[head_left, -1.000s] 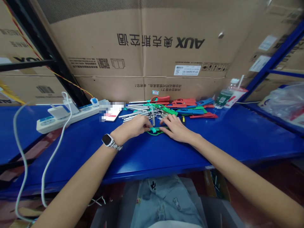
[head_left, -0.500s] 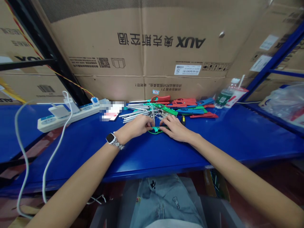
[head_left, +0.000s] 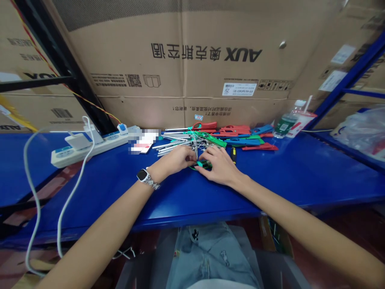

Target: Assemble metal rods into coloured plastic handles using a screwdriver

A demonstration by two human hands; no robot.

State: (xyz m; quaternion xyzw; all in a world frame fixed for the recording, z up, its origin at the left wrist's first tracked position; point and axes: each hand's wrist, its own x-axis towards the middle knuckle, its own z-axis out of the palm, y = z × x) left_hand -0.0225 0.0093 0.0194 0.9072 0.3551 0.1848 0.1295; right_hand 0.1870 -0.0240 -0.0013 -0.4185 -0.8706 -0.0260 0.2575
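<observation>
A green lighter casing [head_left: 205,163] with a teal part lies low over the blue table between my hands. My right hand [head_left: 221,165] grips it, thumb at the near side and fingers curled over the far side. My left hand [head_left: 181,157], with a watch at its wrist, is closed in a pinch at the casing's left end; its fingertips hide what is in them. Just beyond my hands lies a pile of metal lighter tubes [head_left: 173,147] with thin wires. A green lighter casing [head_left: 215,139] rests over that pile.
Red lighter casings [head_left: 234,130] and blue ones [head_left: 245,141] lie at the back right. A black-and-yellow handle [head_left: 233,155] is beside my right hand. Farther right stand a bottle [head_left: 284,124] and a cup [head_left: 300,122]. A power strip [head_left: 96,146] with white cables lies left, near a phone-like object [head_left: 143,145].
My right hand has shifted slightly left along the green casing, its thumb now closer to my left fingertips. My left hand stays pinched at about the same place.
</observation>
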